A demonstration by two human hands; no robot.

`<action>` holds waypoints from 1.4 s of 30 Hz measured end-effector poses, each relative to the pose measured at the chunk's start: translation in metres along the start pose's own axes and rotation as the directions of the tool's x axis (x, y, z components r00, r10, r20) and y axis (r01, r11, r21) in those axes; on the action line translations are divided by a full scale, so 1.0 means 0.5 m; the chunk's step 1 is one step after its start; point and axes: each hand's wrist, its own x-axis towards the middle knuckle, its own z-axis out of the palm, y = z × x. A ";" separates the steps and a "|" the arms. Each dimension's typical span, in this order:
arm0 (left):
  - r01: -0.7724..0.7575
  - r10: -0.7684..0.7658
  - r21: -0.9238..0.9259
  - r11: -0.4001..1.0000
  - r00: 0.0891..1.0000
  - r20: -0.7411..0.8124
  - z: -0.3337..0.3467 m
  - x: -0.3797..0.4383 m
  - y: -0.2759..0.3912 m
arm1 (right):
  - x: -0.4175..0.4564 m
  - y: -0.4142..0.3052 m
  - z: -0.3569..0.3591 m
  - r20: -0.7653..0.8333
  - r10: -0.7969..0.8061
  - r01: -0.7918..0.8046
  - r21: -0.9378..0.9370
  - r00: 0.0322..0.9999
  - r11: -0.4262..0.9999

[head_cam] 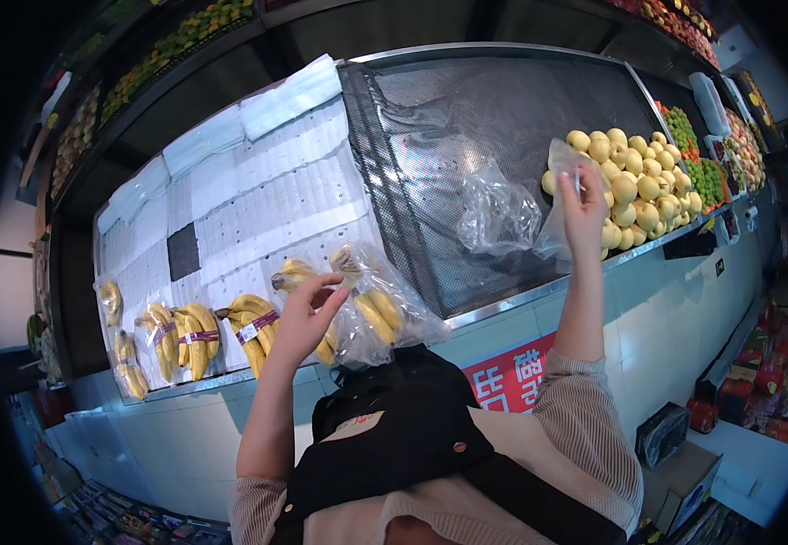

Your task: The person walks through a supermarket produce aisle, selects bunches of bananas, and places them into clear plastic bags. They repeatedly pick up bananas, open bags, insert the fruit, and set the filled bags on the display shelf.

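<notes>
My right hand is raised on the right, gripping a thin translucent plastic bag that hangs beside a heap of pale yellow pears. On the left, my left hand hovers over bananas by the stall's front edge, thumb and forefinger slightly apart with nothing visible between them. Just right of its fingertips lies a clear plastic bag of bananas. Another banana bunch sits partly hidden behind that hand. A crumpled clear plastic bag rests on black mesh between my hands.
Taped banana bunches line the front edge at left, on white foam sheeting. A metal rim borders the stall. Green fruit is at far right, and a cardboard box stands low on the right.
</notes>
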 end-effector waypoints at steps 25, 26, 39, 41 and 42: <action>-0.770 0.050 -0.486 0.415 0.552 -0.832 -0.379 -0.405 -0.286 | -0.748 -0.552 0.412 0.713 -0.349 0.088 0.377 0.608 0.922; -0.751 0.018 -0.358 0.555 0.441 -0.897 -0.390 -0.415 -0.272 | -0.763 -0.537 0.419 0.792 -0.383 0.075 0.397 0.475 0.915; -0.604 0.387 -0.112 0.789 0.630 -0.673 -0.528 -0.658 -0.206 | -0.613 -0.682 0.613 0.818 -0.555 -0.174 0.575 0.152 0.800; -0.581 0.410 -0.067 0.811 0.648 -0.642 -0.526 -0.675 -0.206 | -0.620 -0.741 0.670 0.768 -0.632 -0.315 0.627 0.100 0.712; -0.538 0.356 -0.130 0.833 0.701 -0.619 -0.520 -0.684 -0.181 | -0.623 -0.761 0.706 0.750 -0.661 -0.351 0.623 0.015 0.699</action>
